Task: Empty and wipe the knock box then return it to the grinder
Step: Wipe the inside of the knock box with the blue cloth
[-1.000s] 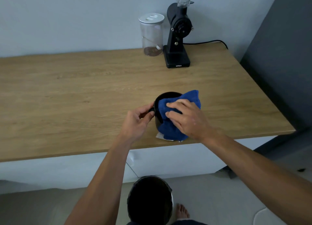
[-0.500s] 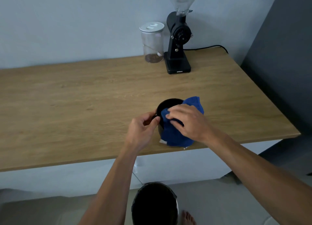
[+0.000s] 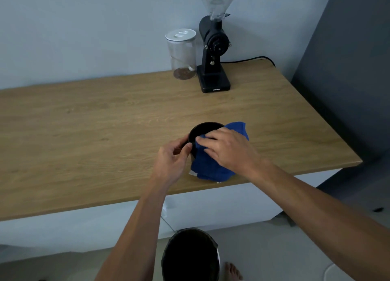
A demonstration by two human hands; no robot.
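Observation:
The black round knock box (image 3: 203,130) stands on the wooden counter (image 3: 105,133) near its front edge. My left hand (image 3: 172,160) grips its left rim and side. A blue cloth (image 3: 211,166) is draped over the box's right rim and hangs down its front. My right hand (image 3: 226,149) presses the cloth against the rim, fingertips reaching into the box. The black grinder (image 3: 213,55) with its clear hopper stands at the back of the counter, well behind the box.
A clear jar (image 3: 182,55) with a white lid stands left of the grinder. The grinder's black cable (image 3: 251,59) runs along the back wall. A black bin (image 3: 191,255) sits on the floor below the counter edge, beside a bare foot (image 3: 233,272).
My right hand has slid the cloth leftward along the box's rim. The left hand keeps its hold. The view has tilted up, showing more of the grinder's hopper.

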